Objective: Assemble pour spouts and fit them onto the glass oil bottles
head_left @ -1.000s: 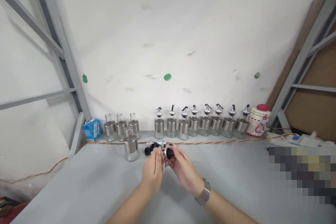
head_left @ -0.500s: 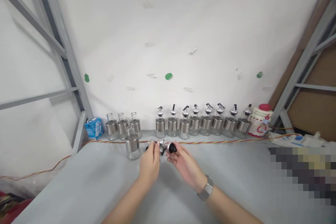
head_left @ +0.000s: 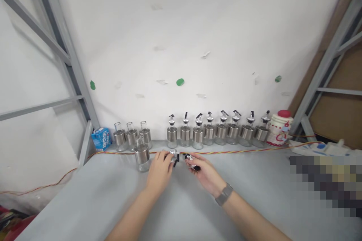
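Note:
My right hand [head_left: 207,174] pinches a silver pour spout [head_left: 194,163] with black parts, held just above the grey table. To its left, my left hand [head_left: 160,167] has its fingers curled over more silver-and-black pour spouts [head_left: 174,154]; how many lie under the palm is hidden. A glass bottle with a steel band [head_left: 141,154] stands just left of that hand, its mouth bare. Behind it are three more uncapped bottles [head_left: 131,136] by the wall. Right of them a row of several bottles [head_left: 198,134] carries pour spouts on the necks.
A blue carton [head_left: 102,139] stands at the left end by the metal frame [head_left: 85,109]. A white jar with a red lid [head_left: 279,130] ends the row on the right. A twisted red-yellow wire [head_left: 234,152] crosses the table [head_left: 113,196]; a white power strip [head_left: 322,148] lies at right.
My right hand has drawn slightly right and turned the pour spout, so its black stopper end no longer faces me. My left hand has flattened and spread more over the other spouts.

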### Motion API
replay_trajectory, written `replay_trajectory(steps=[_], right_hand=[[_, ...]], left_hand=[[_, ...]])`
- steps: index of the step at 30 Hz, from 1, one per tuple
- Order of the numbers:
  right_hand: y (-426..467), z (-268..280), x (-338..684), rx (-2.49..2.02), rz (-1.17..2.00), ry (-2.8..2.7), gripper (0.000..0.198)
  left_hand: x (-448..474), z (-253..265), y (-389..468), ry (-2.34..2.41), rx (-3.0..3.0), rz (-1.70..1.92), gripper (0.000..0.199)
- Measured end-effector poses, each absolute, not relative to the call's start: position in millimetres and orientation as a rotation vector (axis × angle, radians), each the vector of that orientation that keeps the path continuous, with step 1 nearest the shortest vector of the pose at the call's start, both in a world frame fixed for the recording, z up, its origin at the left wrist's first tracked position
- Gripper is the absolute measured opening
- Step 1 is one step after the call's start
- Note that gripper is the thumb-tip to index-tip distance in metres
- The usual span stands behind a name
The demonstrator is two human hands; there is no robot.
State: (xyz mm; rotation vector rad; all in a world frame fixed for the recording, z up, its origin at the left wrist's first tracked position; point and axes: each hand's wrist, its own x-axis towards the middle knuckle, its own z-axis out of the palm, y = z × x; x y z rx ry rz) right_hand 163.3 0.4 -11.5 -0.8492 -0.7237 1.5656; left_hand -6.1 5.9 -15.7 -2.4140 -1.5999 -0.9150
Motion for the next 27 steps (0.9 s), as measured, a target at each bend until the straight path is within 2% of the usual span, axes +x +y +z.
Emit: replay_trajectory(steps=[2, 5, 12, 19, 23, 27], right_hand=[[1.0, -11.5, 164.3, -0.808, 1.583, -0.782, 0.032], [0.8, -11.1, 162.6, -0.74, 1.594, -0.841, 0.03], [-7.5, -2.6, 156.3, -0.9, 1.507, -0.886, 0.02], [1.4, -5.6, 165.5, -0.937, 1.444, -0.646, 0.019], [8.3, -6.6, 173.7, -0.975, 1.379, -0.528, 0.024], [13.2, -10.1, 177.5, -1.065, 1.311, -0.619, 0.02]], left_hand=[[-4.8, -18.7, 5.9, -1.515, -2.509, -0.792, 0.029], [-3.2, -30.1, 10.9, -1.569, -2.565, -0.752, 0.028], [-2.2, -49.5, 24.9, -1.685, -2.629, -1.044, 0.024], [-1.7, -35.7, 17.1, -1.717, -2.713, -1.218, 0.019], [-9.5, -24.2, 17.1, -1.867, -2.386, -1.169, 0.016], [-18.1, -22.6, 20.5, -2.005, -2.17, -1.088, 0.018]])
